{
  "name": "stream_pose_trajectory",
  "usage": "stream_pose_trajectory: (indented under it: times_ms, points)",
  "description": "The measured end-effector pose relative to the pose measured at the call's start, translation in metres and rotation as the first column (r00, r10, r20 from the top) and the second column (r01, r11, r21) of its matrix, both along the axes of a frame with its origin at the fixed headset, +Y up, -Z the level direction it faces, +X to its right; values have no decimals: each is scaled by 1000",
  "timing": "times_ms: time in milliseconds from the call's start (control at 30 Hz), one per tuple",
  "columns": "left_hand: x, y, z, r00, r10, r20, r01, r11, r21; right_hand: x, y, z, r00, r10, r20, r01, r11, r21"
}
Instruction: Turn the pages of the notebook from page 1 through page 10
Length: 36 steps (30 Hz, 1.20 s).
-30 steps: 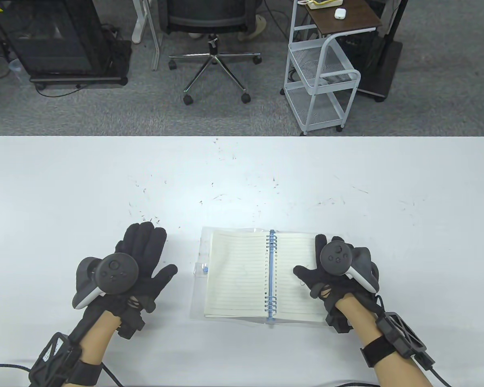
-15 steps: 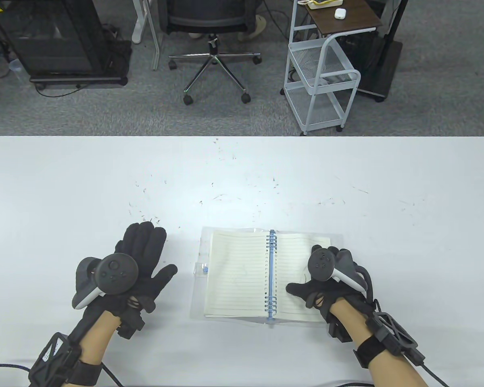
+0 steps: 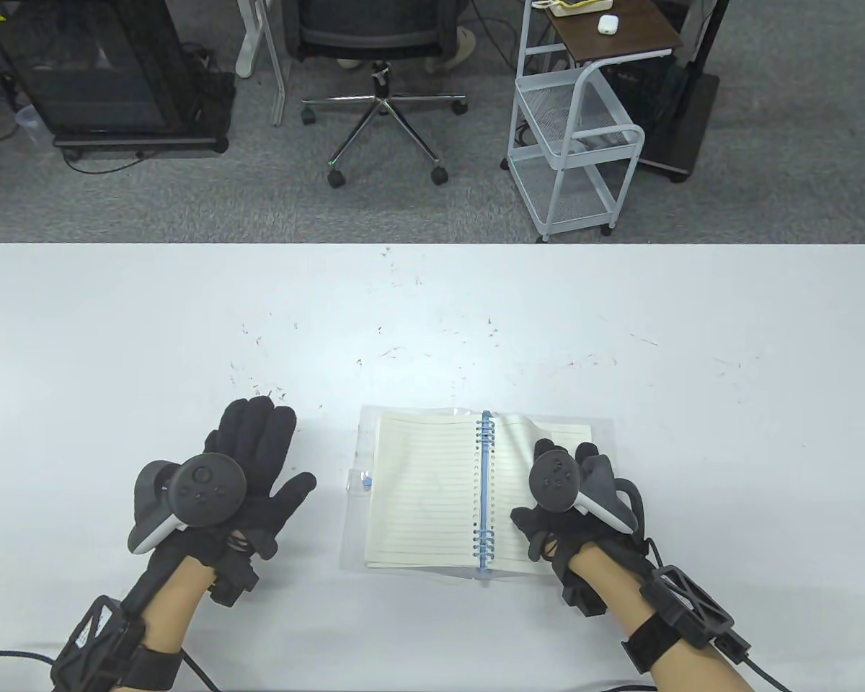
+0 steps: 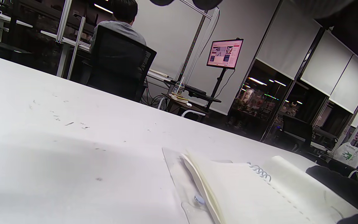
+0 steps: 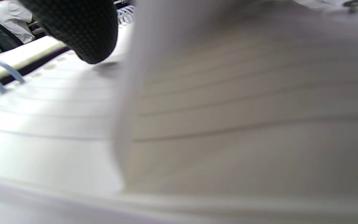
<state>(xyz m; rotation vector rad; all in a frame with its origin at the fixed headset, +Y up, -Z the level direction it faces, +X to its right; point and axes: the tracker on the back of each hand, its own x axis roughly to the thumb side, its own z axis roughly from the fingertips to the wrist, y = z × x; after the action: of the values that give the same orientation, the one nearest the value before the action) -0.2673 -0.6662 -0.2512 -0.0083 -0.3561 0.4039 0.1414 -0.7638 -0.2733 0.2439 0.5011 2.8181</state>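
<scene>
The notebook (image 3: 476,494) lies open before me. My right hand (image 3: 566,497) lifts one page (image 3: 517,432) right of the spiral binding (image 3: 484,497); I cannot tell its exact hold. My left hand (image 3: 249,476) rests flat, holding nothing, left of the binding. I advise sweeping a single sheet across the binding, slowly.

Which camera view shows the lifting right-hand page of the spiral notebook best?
The table view: the cream lined page curls up beside the blue spiral binding, under the black-gloved right hand. The right wrist view fills with the same page, close and blurred. The left wrist view shows only its raised edge past the coil.
</scene>
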Motion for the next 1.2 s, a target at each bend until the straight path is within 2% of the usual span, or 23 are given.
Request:
stream_pose_trajectory:
  times_ms: [133, 267, 367, 467, 600, 667, 700, 733, 800, 867, 1000, 1200]
  points:
    - [0, 0, 0, 1000, -1, -2, 1, 1000, -2, 3, 13, 0, 991, -132, 38, 132, 991, -4]
    - [0, 0, 0, 1000, -2, -2, 2, 1000, -5, 15, 26, -1, 954, -279, 106, 281, 960, -5]
    - [0, 0, 0, 1000, -3, -2, 3, 1000, -6, 29, 35, -1, 909, -385, 158, 385, 922, 36]
    - [0, 0, 0, 1000, -2, -2, 2, 1000, -6, 41, 44, -2, 855, -478, 200, 463, 878, 119]
    - [0, 0, -1, 1000, -1, -2, 1, 1000, -6, 54, 49, -1, 736, -626, 258, 591, 780, 204]
    - [-1, -1, -1, 1000, 3, -3, -3, 1000, -6, 57, 45, 0, 646, -701, 301, 681, 708, 187]
    - [-1, -1, -1, 1000, 4, -3, -5, 1000, -6, 57, 41, 1, 573, -744, 344, 740, 650, 173]
    - [-1, -1, -1, 1000, 5, -2, -5, 1000, -7, 57, 38, 2, 530, -766, 364, 777, 610, 153]
    - [-1, 0, -1, 1000, 6, -3, -6, 1000, -5, 56, 33, 4, 487, -777, 398, 810, 572, 126]
    - [-2, 0, -1, 1000, 8, -4, -8, 1000, -3, 54, 31, 5, 475, -781, 407, 824, 557, 107]
    - [-2, 2, -1, 1000, 11, -3, -11, 1000, 3, 48, 33, 4, 512, -774, 373, 803, 585, 112]
    - [-2, 4, 0, 1000, 14, 5, -14, 1000, 18, 24, 37, -4, 521, -774, 361, 806, 585, 91]
